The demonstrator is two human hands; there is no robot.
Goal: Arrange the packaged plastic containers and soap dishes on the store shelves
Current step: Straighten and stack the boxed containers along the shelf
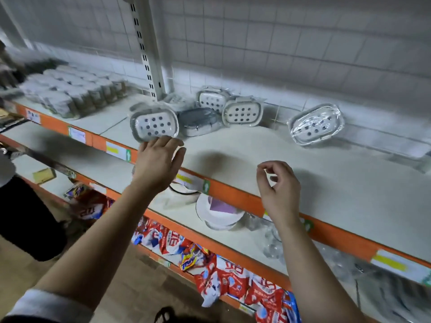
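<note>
White shelf (256,148) was strewn with soap dishes (242,113); the nearest dish (154,125) was touched by the flat left hand (161,163); nothing was held in the loosely curled right hand (278,185).

The shelf (303,164) lies open in front; wrapped soap dishes (242,113) and the upright post (149,61) block its back.

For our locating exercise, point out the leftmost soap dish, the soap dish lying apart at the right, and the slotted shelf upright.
Leftmost soap dish (154,125): head view, its perforated face.
Soap dish lying apart at the right (317,127): head view, its wrapped middle.
Slotted shelf upright (143,54): head view, its slotted strip.
</note>
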